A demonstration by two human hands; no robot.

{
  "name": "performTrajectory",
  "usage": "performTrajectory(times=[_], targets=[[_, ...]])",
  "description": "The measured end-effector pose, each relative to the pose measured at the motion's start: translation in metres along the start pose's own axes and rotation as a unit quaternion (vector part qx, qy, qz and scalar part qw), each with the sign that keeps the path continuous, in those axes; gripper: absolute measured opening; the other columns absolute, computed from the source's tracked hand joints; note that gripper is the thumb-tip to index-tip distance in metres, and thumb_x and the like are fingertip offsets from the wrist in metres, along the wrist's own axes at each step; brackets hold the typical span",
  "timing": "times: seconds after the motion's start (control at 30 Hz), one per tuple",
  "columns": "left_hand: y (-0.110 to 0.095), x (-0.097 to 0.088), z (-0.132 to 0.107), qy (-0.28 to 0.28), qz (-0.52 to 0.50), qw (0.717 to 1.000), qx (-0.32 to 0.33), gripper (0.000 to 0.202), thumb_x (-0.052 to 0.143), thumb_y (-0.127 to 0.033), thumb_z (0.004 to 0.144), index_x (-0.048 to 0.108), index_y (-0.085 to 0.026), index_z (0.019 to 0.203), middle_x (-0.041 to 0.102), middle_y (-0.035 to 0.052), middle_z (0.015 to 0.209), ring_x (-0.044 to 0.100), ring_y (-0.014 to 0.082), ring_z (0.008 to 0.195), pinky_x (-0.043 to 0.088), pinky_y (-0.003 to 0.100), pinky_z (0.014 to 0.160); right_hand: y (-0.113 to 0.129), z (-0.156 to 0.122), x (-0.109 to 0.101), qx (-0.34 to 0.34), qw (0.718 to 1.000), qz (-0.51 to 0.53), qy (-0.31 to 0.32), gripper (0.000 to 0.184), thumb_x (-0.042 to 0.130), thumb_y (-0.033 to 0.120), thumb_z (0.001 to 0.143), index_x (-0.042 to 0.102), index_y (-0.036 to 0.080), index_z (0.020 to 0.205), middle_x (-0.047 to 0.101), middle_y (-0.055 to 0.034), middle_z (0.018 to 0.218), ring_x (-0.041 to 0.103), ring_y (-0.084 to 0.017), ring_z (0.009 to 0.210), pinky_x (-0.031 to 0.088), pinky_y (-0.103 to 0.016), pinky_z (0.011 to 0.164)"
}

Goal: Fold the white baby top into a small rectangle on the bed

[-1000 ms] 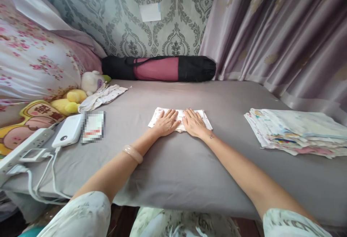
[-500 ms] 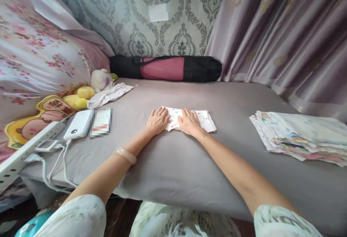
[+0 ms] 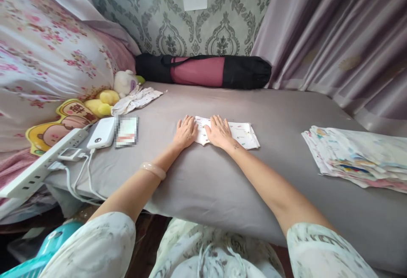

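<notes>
A small folded white cloth [image 3: 243, 133] with a scattered print, perhaps a baby garment, lies flat on the grey-covered surface [image 3: 203, 180] in front of me. My left hand [image 3: 185, 132] rests palm down at its left edge, fingers stretched out. On the cloth's middle-left part lies my right hand [image 3: 219, 132], also flat with the fingers extended. The palms hide some of the cloth. To the far right is a stack of folded printed cloths [image 3: 359, 155].
A black and maroon roll bag [image 3: 197, 72] lies along the wall. At left are a crumpled white cloth [image 3: 138, 100], plush toys [image 3: 108, 99], a white power bank [image 3: 101, 133], a blurred-out item [image 3: 126, 131] and a power strip [image 3: 44, 163] with cables.
My right hand has slid slightly left across the cloth, closer to the left hand. The camera view has shifted a little. Both palms stay down.
</notes>
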State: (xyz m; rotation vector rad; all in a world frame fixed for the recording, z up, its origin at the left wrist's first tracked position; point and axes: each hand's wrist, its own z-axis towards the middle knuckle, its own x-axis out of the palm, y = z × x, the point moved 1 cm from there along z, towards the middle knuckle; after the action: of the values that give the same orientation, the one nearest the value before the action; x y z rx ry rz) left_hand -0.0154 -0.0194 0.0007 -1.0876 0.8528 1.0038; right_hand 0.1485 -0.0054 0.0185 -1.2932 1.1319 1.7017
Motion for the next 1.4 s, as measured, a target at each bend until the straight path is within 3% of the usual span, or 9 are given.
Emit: performTrajectory(times=[0.17,0.33,0.53,0.63,0.83,1.07,1.2,1.4], targets=[[0.001,-0.002,-0.001,0.006,-0.003,1.000,-0.015,0.048,0.033,-0.031,0.096,0.040,-0.013,0.140,0.043,0.0144,0.149,0.027,0.0262,0.145,0.021,0.047,0.118,0.006,-0.003,0.011,-0.002,1.000,-0.001,-0.012,0.062,0.021,0.041,0.100,0.037,0.003,0.146,0.036,-0.0163,0.154,0.021,-0.028,0.145,0.010,-0.045,0.118],[0.003,0.000,0.000,-0.016,-0.032,0.999,-0.023,0.043,0.031,-0.028,0.096,0.043,-0.017,0.136,0.047,0.0118,0.145,0.029,0.0256,0.144,0.023,0.048,0.117,0.006,-0.002,0.007,0.003,1.000,-0.010,0.004,0.061,0.022,0.040,0.100,0.037,0.003,0.146,0.038,-0.0174,0.153,0.024,-0.029,0.144,0.011,-0.046,0.117],[0.012,0.001,0.006,-0.048,-0.055,0.994,-0.082,0.043,0.026,-0.023,0.096,0.045,-0.013,0.133,0.049,0.0147,0.143,0.033,0.0231,0.142,0.029,0.042,0.116,0.025,0.012,0.005,-0.007,1.000,-0.012,-0.001,0.062,0.020,0.039,0.100,0.031,0.002,0.149,0.027,-0.0170,0.158,0.016,-0.028,0.147,0.006,-0.049,0.118],[0.014,0.001,0.007,-0.051,-0.059,0.993,-0.084,0.043,0.026,-0.021,0.095,0.044,-0.014,0.133,0.050,0.0159,0.141,0.036,0.0233,0.140,0.030,0.044,0.115,0.036,0.016,0.012,-0.026,1.000,-0.003,-0.002,0.063,0.020,0.040,0.100,0.030,0.002,0.149,0.027,-0.0164,0.158,0.017,-0.028,0.147,0.007,-0.047,0.118],[0.014,0.003,0.006,-0.053,-0.067,0.992,-0.089,0.043,0.024,-0.026,0.096,0.044,-0.015,0.133,0.051,0.0148,0.141,0.035,0.0225,0.141,0.028,0.044,0.116,0.037,0.016,0.022,-0.023,1.000,0.004,0.007,0.064,0.020,0.043,0.100,0.030,0.003,0.150,0.030,-0.0163,0.157,0.020,-0.027,0.146,0.010,-0.045,0.118],[0.009,-0.002,0.005,-0.057,-0.094,0.989,-0.100,0.044,0.021,-0.031,0.099,0.047,-0.017,0.131,0.052,0.0123,0.141,0.039,0.0218,0.138,0.026,0.045,0.117,0.041,0.020,0.017,-0.020,0.999,0.000,0.027,0.063,0.020,0.040,0.100,0.030,0.003,0.149,0.029,-0.0171,0.157,0.019,-0.029,0.146,0.009,-0.048,0.117],[0.010,-0.009,0.005,-0.071,-0.115,0.985,-0.111,0.049,0.013,-0.032,0.100,0.052,-0.018,0.124,0.059,0.0114,0.131,0.050,0.0200,0.128,0.033,0.041,0.113,0.056,0.024,0.015,-0.041,0.999,0.007,0.019,0.063,0.017,0.037,0.099,0.029,0.001,0.149,0.024,-0.0170,0.159,0.013,-0.027,0.148,0.003,-0.048,0.118],[0.014,-0.013,0.004,-0.094,-0.155,0.976,-0.119,0.054,0.008,-0.034,0.100,0.058,-0.017,0.113,0.063,0.0114,0.121,0.055,0.0207,0.120,0.042,0.037,0.105,0.066,0.025,0.025,-0.036,0.998,0.019,0.047,0.064,0.016,0.037,0.099,0.027,-0.001,0.150,0.022,-0.0180,0.159,0.014,-0.028,0.148,0.008,-0.045,0.119]])
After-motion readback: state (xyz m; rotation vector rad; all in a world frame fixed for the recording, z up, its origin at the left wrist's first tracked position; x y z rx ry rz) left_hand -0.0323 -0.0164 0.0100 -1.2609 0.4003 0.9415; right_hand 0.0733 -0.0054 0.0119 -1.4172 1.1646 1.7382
